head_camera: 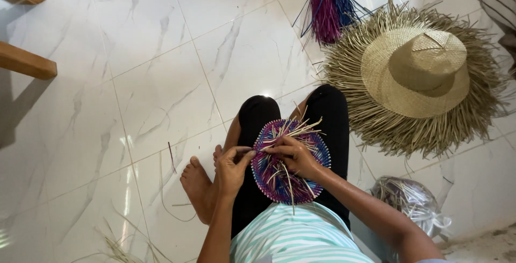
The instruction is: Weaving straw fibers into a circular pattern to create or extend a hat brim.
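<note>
A glossy white marble-veined tile floor (161, 80) fills most of the head view. On it, to the right, lies a wide straw hat (415, 75), tightly plaited at crown and brim, its edge bristling with loose unwoven stalks. Above it rests a bundle of dyed strands (329, 5), magenta and blue, thin and straight. Lower right sits a crinkled clear plastic bag (411, 201) stuffed with pale straw. Two wooden bars (27, 61) jut in at the upper left.

The person sits on the floor, black trousers and a striped mint top. On the lap lies a round woven disc (285, 161), purple and blue, with natural straw ends sticking out. The left hand (232, 169) pinches the disc's left rim between its fingers. The right hand (293, 153) rests on the disc, fingers closed on a straw strand.
</note>
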